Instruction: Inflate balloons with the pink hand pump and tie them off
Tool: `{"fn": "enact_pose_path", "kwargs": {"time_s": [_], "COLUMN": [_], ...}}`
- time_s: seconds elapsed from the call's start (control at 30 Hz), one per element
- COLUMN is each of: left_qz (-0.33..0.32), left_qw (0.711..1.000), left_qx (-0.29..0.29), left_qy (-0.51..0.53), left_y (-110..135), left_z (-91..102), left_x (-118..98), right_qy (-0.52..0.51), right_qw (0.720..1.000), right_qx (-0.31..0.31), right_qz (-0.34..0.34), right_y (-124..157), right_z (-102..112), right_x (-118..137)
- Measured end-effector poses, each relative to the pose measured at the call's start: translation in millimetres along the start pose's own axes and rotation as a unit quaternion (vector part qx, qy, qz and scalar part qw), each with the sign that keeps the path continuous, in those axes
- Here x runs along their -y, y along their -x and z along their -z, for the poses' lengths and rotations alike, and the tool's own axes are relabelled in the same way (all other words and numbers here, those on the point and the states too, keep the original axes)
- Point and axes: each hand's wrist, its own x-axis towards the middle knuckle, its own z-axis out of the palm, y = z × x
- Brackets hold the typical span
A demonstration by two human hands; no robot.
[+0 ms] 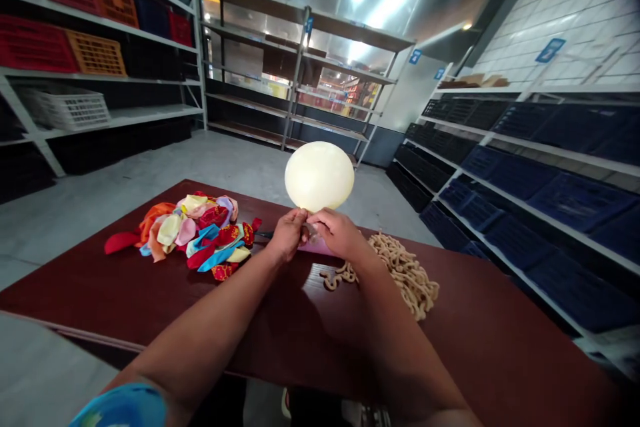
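An inflated pale yellow balloon point(319, 175) stands above the table, its neck end pointing down at my hands. My left hand point(289, 234) pinches the balloon at its neck. Close beside it, my right hand point(336, 230) has its fingers bent together at the same spot; whatever they hold is too small or hidden to make out. Below the hands, a pink-purple item point(320, 246) shows partly. To the left lies a heap of limp, uninflated balloons point(200, 230) in many colours. A pile of beige cord point(403, 270) lies by my right forearm, one strand trailing leftward.
The dark red table point(280, 320) spans the foreground. A dark object point(263, 235) lies partly hidden left of my hands. Shelves with red and orange crates point(97, 54) stand left, shelves with dark blue bins point(545, 194) right, and a metal rack point(295, 80) behind.
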Motion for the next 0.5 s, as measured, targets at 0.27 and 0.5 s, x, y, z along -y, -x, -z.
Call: {"fn": "enact_pose_path", "kwargs": {"time_s": [0.27, 0.5], "left_qz": [-0.053, -0.145], "left_qw": [0.978, 0.919], "left_qx": [0.005, -0.026], "left_qy": [-0.200, -0.367], "left_y": [5, -2], "left_z": [-0.3, 12.4], "left_x": [-3, 0], "right_qy": [0.036, -0.180], "right_qw": [0.986, 0.950], "right_qx": [-0.101, -0.121], "right_qz": [-0.128, -0.225], "right_y": [3, -1], "right_z": [-14, -19], "right_x": [0, -1]}}
